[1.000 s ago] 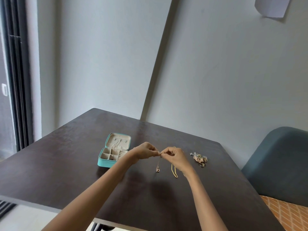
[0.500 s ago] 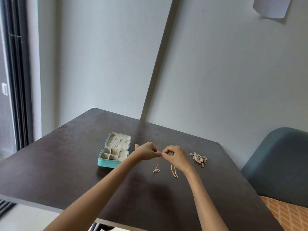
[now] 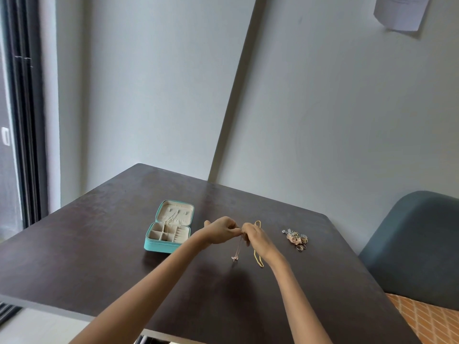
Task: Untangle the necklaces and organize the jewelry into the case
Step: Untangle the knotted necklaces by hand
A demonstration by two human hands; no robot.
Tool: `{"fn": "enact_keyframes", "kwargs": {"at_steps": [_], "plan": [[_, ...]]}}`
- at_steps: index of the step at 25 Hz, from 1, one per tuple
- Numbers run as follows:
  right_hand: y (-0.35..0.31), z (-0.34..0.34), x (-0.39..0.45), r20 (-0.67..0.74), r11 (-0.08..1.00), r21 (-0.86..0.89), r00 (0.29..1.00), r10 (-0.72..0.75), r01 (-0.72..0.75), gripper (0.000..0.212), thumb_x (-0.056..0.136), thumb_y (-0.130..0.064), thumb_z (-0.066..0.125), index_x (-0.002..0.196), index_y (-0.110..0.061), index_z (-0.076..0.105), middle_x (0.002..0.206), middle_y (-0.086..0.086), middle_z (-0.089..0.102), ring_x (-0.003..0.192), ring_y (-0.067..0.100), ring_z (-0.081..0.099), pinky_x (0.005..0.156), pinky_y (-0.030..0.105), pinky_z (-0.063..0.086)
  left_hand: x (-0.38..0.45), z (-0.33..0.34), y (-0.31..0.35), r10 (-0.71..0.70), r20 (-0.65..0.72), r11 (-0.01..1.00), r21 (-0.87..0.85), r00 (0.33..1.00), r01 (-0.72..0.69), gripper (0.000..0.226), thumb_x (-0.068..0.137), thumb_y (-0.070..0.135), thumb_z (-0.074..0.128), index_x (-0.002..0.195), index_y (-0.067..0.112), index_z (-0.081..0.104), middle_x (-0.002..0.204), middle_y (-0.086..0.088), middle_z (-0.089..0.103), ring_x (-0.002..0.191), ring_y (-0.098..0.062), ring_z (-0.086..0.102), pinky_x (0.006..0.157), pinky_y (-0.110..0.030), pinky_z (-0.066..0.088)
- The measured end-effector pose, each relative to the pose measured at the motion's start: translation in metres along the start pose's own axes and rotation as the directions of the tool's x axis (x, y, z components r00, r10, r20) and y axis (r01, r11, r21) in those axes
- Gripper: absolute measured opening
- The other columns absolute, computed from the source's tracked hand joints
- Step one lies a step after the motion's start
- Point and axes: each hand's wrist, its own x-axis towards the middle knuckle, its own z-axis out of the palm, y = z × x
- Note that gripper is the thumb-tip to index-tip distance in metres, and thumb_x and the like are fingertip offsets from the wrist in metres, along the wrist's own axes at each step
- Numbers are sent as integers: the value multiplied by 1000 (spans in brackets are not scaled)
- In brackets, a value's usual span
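Observation:
My left hand [image 3: 221, 230] and my right hand [image 3: 255, 238] meet fingertip to fingertip above the dark table [image 3: 99, 256]. Both pinch a thin necklace chain [image 3: 239, 244] that hangs down to a small pendant [image 3: 235, 257] near the tabletop. A gold chain [image 3: 258, 258] lies on the table under my right hand, one end showing behind the fingers. The teal jewelry case [image 3: 169, 229] stands open to the left, its beige compartments showing and a chain hanging in the lid. A heap of rings and small jewelry [image 3: 296, 238] lies to the right.
A grey-blue chair back [image 3: 412, 244] stands past the table's right edge, over an orange patterned surface [image 3: 429, 319]. Walls close in behind the table. A dark door frame [image 3: 24, 120] runs down the left side.
Both hands shifted slightly while still pinching the thin chain. The pendant has swung a little left and lower, and the gold chain's far end now shows above my right hand.

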Motion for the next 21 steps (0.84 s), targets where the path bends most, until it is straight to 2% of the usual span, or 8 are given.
{"fn": "enact_keyframes", "kwargs": {"at_steps": [4, 6, 10, 12, 14, 17, 19, 21], "plan": [[-1, -2, -5, 31, 977, 199, 996, -80, 72, 30, 98, -16, 34, 70, -14, 47, 68, -2, 46, 64, 9, 42, 57, 16, 33, 2, 2, -8, -19, -19, 985, -169, 1000, 16, 25, 87, 39, 49, 73, 19, 55, 75, 0, 49, 73, -14, 42, 98, -45, 29], [-1, -2, -6, 33, 962, 254, 993, -117, 104, 28, 99, -19, 39, 75, -16, 54, 71, -6, 51, 66, 5, 47, 57, 16, 34, 1, 1, -8, -33, -35, 971, -238, 999, 24, 29, 78, 42, 45, 75, 18, 60, 76, 1, 54, 73, -14, 46, 102, -50, 30], [6, -5, -7, 49, 963, 225, 985, -166, 151, 22, 95, -20, 52, 75, -21, 61, 72, -8, 59, 66, 0, 50, 59, 12, 36, -3, 0, -8, -16, -140, 998, -64, 990, 8, 21, 92, 28, 44, 80, 21, 61, 80, 4, 55, 80, -13, 47, 84, -37, 20], [9, -8, -4, 38, 973, 163, 984, -174, 166, 19, 90, -21, 59, 72, -23, 63, 72, -5, 59, 69, 5, 50, 66, 17, 38, -5, 1, -8, -13, -139, 1000, -27, 990, 10, 21, 92, 28, 44, 81, 21, 60, 78, 4, 52, 80, -14, 45, 82, -35, 19], [11, -12, -1, -7, 982, 95, 987, -162, 162, 18, 86, -22, 64, 68, -26, 64, 73, -1, 60, 71, 8, 50, 69, 23, 39, -4, 2, -8, -18, -77, 999, -29, 997, 16, 21, 92, 29, 44, 81, 20, 59, 78, 3, 52, 79, -14, 45, 85, -36, 19], [10, -15, -2, -50, 981, 97, 985, -163, 167, 18, 86, -19, 64, 69, -25, 65, 75, -5, 64, 70, 4, 52, 66, 14, 39, -4, 2, -12, -4, 24, 982, -189, 1000, 8, 25, 85, 36, 43, 75, 18, 59, 77, 4, 57, 71, -13, 48, 94, -39, 34], [9, -15, -3, -52, 974, 147, 985, -165, 171, 18, 87, -17, 62, 71, -23, 65, 72, -8, 61, 68, 2, 50, 65, 12, 38, -7, 1, -11, 18, 37, 933, -359, 999, -3, 25, 92, 26, 42, 73, 18, 57, 78, 6, 58, 67, -9, 49, 83, -26, 42], [9, -15, -4, -39, 966, 211, 988, -147, 152, 19, 89, -13, 58, 73, -22, 64, 71, -11, 61, 68, -2, 52, 67, 11, 40, -10, 0, -9, 45, 5, 867, -497, 999, -36, 29, 96, 9, 38, 73, 15, 55, 79, 2, 58, 67, -7, 52, 71, -17, 44]]}}
